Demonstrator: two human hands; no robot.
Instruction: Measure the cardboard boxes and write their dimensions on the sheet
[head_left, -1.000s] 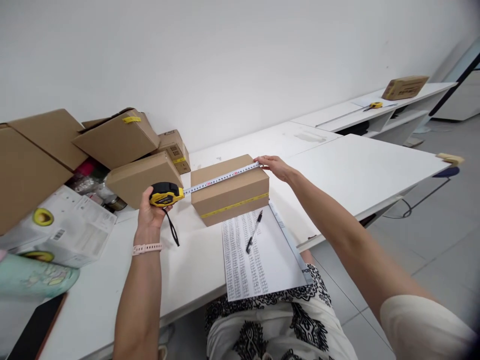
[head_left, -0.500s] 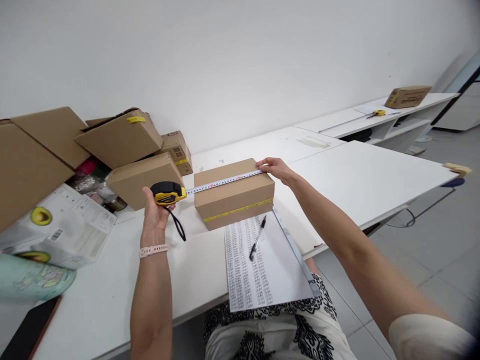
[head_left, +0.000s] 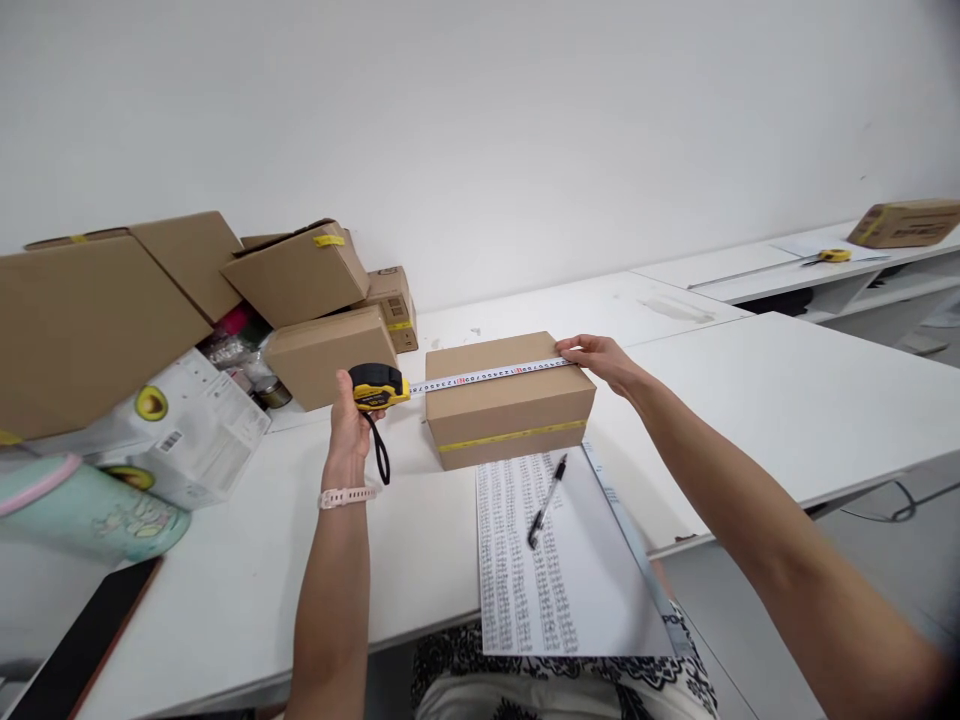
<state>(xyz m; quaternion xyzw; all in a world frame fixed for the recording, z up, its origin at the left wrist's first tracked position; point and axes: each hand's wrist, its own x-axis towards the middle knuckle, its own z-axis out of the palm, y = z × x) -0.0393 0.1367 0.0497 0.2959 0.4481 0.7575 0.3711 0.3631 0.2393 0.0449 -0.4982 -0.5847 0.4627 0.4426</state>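
A black and yellow tape measure rests in my left hand, its wrist loop hanging down. The metal blade runs out across the top of a closed cardboard box with a yellow strip along its front side. At the box's far right edge, my right hand pinches the blade's end; its hook is hidden by the fingers. In front of the box lies a sheet of paper with rows of small marks, and a black pen sits on it.
Cardboard boxes are stacked at the left against the wall, beside a white avocado-printed box. A mint-green tumbler and a dark flat device lie near left. Another tape measure and box sit far right.
The view has turned slightly left, so everything appears shifted right. Both hands keep their grip on the tape measure, and the blade still lies across the box.
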